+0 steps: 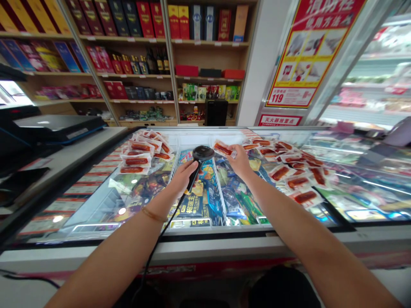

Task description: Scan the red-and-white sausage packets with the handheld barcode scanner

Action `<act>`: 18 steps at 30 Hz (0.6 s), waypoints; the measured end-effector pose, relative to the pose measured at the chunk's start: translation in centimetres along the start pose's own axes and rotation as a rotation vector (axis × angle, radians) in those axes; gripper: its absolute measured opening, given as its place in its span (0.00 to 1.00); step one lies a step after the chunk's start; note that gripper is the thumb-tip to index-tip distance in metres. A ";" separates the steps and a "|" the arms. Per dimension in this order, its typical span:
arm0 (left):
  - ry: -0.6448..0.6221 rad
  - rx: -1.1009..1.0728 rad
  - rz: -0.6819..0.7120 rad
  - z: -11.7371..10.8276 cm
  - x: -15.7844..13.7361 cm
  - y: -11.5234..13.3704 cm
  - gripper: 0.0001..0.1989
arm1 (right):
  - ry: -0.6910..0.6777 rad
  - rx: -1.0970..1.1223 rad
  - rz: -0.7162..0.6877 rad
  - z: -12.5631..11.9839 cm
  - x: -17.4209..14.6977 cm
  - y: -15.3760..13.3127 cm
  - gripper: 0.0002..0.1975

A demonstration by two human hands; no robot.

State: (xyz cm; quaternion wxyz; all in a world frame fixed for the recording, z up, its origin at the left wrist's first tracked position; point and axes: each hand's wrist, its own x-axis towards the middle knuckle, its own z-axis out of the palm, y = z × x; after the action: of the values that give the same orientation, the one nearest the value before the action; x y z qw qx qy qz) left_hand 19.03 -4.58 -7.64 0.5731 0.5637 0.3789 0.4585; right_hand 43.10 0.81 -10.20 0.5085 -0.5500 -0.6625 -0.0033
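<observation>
A black corded barcode scanner (203,152) is in my left hand (185,176), its round head tipped toward the right. My right hand (238,160) pinches the edge of a clear-wrapped sausage pack (222,148), just right of the scanner head and apart from it. Both hands are above the glass top of a chest freezer (257,231). On the glass to the left lies a stack of sausage packs (136,160). A wider, looser spread of sausage packs (298,183) covers the glass on the right.
Frozen goods in blue bags (192,207) show through the glass inside wire baskets. The scanner's black cable (157,246) hangs over the freezer's front edge. A flat scale-like device (61,126) stands on the left counter. Shelves (128,38) of boxes and bottles line the back.
</observation>
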 end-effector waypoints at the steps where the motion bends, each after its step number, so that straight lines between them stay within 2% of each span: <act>1: -0.006 -0.005 -0.004 0.0 -0.1 0.0 0.27 | 0.009 0.009 -0.004 0.0 0.0 -0.2 0.11; 18: -0.027 -0.003 -0.008 -0.3 -0.2 -0.2 0.25 | 0.025 0.036 -0.013 0.1 -0.2 -0.4 0.11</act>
State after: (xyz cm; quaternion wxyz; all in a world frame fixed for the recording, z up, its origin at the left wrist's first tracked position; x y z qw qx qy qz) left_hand 18.71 -4.67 -7.83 0.5808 0.5675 0.3728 0.4490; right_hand 42.73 0.54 -10.10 0.5267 -0.5364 -0.6594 -0.0015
